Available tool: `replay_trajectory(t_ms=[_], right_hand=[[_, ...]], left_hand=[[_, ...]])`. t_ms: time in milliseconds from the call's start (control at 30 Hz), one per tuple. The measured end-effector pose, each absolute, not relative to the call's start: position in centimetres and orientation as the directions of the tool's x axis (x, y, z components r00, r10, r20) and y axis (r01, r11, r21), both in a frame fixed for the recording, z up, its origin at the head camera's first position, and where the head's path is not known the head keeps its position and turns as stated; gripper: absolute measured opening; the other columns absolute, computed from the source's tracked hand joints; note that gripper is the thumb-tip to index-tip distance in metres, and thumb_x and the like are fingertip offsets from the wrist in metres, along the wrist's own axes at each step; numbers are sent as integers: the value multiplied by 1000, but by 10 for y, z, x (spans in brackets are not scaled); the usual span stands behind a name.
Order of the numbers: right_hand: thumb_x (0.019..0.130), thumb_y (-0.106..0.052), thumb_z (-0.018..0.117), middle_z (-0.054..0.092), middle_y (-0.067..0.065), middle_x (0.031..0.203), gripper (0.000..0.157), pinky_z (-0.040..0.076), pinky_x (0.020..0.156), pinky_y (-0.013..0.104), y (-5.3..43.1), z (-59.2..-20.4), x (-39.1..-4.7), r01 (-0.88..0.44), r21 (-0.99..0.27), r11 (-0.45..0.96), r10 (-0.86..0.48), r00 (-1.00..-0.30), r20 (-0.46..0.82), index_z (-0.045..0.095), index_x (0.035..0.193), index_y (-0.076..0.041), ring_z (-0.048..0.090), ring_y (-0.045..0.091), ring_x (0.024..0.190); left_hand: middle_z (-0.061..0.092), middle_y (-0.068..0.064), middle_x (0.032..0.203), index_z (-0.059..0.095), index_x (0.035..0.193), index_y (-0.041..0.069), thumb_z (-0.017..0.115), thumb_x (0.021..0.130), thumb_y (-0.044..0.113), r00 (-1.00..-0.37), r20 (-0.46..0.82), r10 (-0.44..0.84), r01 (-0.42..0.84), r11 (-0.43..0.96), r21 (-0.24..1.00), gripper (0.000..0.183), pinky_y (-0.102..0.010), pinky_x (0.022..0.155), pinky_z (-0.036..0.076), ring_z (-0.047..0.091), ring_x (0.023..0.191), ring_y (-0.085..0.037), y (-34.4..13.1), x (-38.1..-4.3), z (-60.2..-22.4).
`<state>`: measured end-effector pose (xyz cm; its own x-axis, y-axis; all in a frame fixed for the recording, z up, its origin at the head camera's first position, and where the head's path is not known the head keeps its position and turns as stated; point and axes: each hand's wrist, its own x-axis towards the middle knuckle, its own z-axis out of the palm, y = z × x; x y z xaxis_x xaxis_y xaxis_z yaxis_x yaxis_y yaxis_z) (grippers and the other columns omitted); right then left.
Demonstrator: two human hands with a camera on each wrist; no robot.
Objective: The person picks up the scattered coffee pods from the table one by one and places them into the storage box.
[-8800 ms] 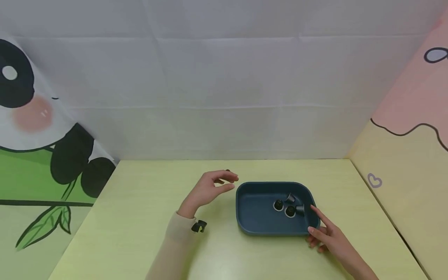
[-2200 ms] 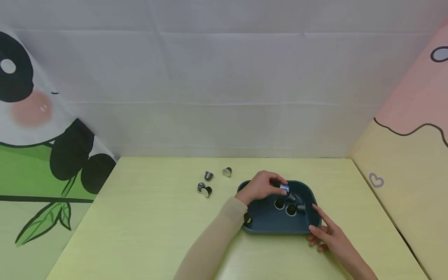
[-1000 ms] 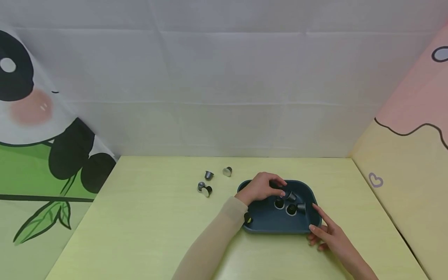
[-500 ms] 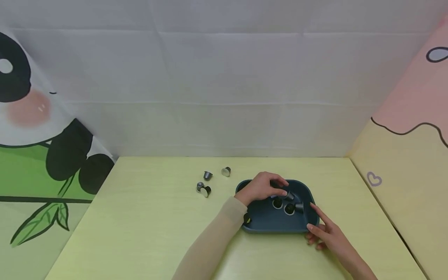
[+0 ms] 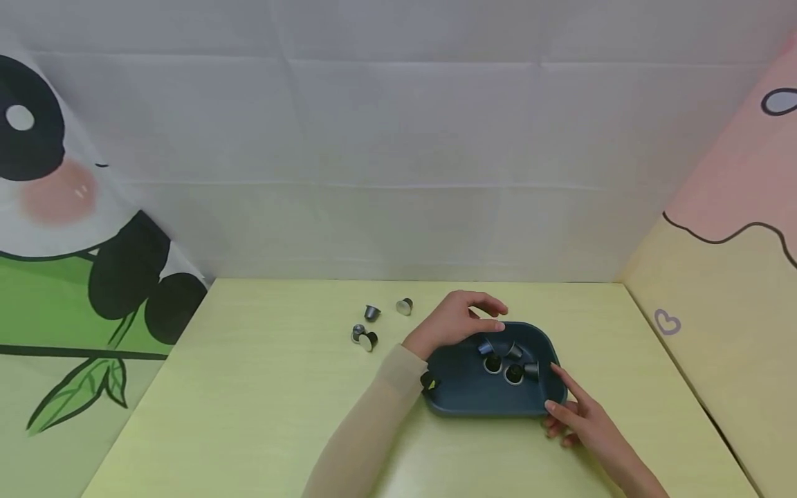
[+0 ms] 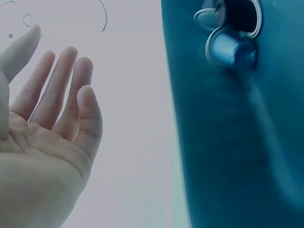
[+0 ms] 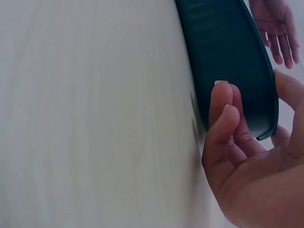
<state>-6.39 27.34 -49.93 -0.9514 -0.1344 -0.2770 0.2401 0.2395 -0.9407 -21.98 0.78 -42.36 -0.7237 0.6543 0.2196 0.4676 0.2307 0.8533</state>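
My left hand (image 5: 462, 319) hovers over the back rim of the dark blue tray (image 5: 463, 398), fingers spread and nothing in them. In the left wrist view its palm (image 6: 47, 137) shows bare beside the tray. A blue coffee capsule (image 5: 485, 348) lies on its side in the tray, left of a silver capsule (image 5: 515, 351). Two dark capsules with pale rims (image 5: 514, 374) and another silver one (image 5: 531, 370) lie close by. At the tray's right end my right hand (image 5: 582, 415) grips the wall, index finger and thumb at the rim, other fingers bent against the outside (image 7: 259, 121).
Several more capsules lie on the pale yellow table left of the tray, among them a silver one (image 5: 371, 312), a pale-lidded one (image 5: 404, 306) and a touching pair (image 5: 367, 341). A white backdrop (image 5: 398, 228) stands at the table's rear edge.
Since 2.2 seconds ago, my left hand has let go of the blue capsule inside the tray and lifted back and left. My right hand has kept its place at the tray's end.
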Motion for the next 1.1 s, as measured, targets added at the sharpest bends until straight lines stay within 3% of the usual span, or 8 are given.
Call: replay_trajectory(t_ms=[367,533,733,933,1100], right_hand=[[103,-24,58,70,21,89,76,53,58,31,276,-500,-64,229,-943,240,-158,-950,-270,10,161,-21,69,24,74],[103,-23,57,70,21,89,74,53,58,31,275,-500,-64,231,-942,242,-147,-951,-271,11,161,-22,69,25,74],[103,-23,58,69,21,89,75,53,58,31,273,-498,-64,239,-940,242,-134,-952,-276,12,161,-23,69,25,74],[103,-22,58,70,19,89,75,53,58,31,272,-498,-65,248,-939,240,-123,-951,-283,12,161,-23,68,24,74],[102,-22,59,70,18,88,74,53,58,30,272,-500,-65,251,-939,233,-120,-951,-284,13,161,-23,69,23,74]], left_hand=[[70,6,115,72,119,18,76,91,28,-751,263,606,484,233,844,30,-27,85,51,63,106,-11,-25,-218,-408],[70,9,113,72,119,18,75,91,27,-781,257,569,471,268,840,29,-32,86,51,64,108,-18,-46,-220,-408],[69,13,110,73,117,20,76,91,26,-828,242,506,443,327,835,27,-34,87,51,64,106,-13,-76,-221,-413],[71,6,111,73,117,19,76,91,25,-864,229,449,400,335,853,27,-38,88,51,64,105,-20,-104,-220,-421],[71,3,112,74,116,18,76,91,22,-894,194,403,356,380,853,25,-39,88,50,64,105,-15,-128,-220,-429]])
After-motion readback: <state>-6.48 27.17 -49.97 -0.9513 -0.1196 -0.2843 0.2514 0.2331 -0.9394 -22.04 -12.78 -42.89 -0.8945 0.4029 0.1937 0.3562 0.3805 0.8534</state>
